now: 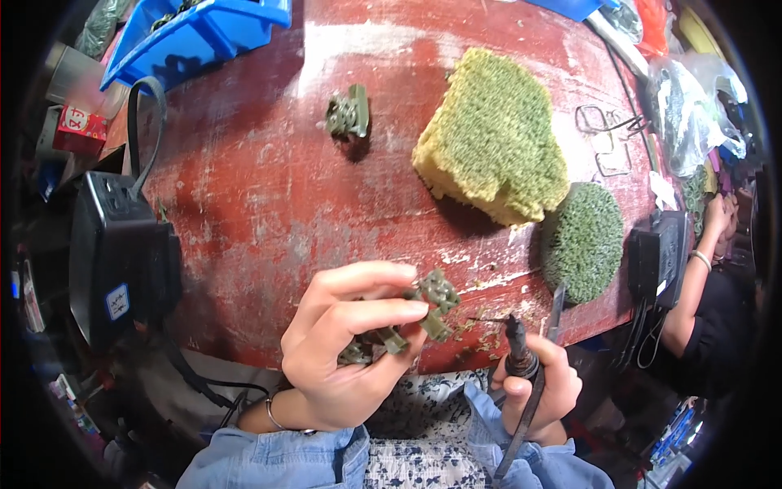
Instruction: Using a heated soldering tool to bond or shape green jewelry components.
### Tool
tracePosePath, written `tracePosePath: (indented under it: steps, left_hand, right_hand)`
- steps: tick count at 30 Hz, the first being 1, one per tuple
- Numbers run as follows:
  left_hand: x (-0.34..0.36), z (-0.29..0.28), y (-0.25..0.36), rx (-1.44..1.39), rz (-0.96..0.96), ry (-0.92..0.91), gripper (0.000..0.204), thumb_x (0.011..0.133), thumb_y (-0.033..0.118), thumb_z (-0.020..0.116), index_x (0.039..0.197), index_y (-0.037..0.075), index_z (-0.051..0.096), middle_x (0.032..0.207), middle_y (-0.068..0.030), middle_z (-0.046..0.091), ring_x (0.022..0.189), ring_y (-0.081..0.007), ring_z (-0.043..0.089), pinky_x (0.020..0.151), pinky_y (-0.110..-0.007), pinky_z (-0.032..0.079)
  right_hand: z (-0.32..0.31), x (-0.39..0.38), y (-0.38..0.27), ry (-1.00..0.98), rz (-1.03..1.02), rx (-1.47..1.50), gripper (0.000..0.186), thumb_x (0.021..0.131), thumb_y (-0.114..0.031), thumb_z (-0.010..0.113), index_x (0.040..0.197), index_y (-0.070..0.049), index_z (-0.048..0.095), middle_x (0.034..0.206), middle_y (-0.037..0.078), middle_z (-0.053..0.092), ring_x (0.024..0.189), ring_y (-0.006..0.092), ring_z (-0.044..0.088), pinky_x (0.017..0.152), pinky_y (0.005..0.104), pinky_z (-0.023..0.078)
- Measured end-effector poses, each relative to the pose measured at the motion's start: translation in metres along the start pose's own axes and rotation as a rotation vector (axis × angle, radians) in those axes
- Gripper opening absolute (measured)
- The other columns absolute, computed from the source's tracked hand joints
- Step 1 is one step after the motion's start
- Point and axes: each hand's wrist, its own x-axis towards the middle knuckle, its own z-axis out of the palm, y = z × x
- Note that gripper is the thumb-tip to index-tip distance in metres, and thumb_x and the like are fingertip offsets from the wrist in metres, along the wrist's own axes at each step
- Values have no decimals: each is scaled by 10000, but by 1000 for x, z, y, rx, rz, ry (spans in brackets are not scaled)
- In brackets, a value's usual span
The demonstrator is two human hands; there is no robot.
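My left hand [346,350] is closed on small olive-green, knobbly pieces [437,297], held up between the fingers over the table's front. My right hand [542,383] grips a dark pen-like tool [515,342] with a thin tip pointing left toward those pieces. A narrow metal strip [556,308] reaches up behind the tool to the round green sponge [580,240]; whether my right hand touches it I cannot tell. A similar olive-green piece [349,114] rests farther back, left of a large ragged yellow-green sponge [489,134].
The red worn table [244,204] carries black boxes with cables at left [114,253] and right [656,257], a blue bin [199,45] at back left, and bent wire [611,163]. Plastic bags [684,114] lie at back right. Another person's arm [692,285] is at far right.
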Motion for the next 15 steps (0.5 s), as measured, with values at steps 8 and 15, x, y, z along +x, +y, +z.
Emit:
tracePosePath:
  steps: [8,15]
  left_hand:
    - [-2,6,1,-55,-121,2,252,607,-92,687,802,10,566,994,-188,600,813,-199,627,682,-272,541]
    - [-5,9,-1,-113,-102,1,236,649,-73,670,805,11,514,1014,-220,588,833,-191,623,686,-275,544]
  right_hand:
    - [-11,1,11,225,-34,-53,366,710,-272,754,867,5,572,634,72,598,507,170,585,480,264,459]
    - [-26,4,18,357,146,-314,289,682,-157,769,785,-2,548,583,89,565,473,174,548,469,266,425]
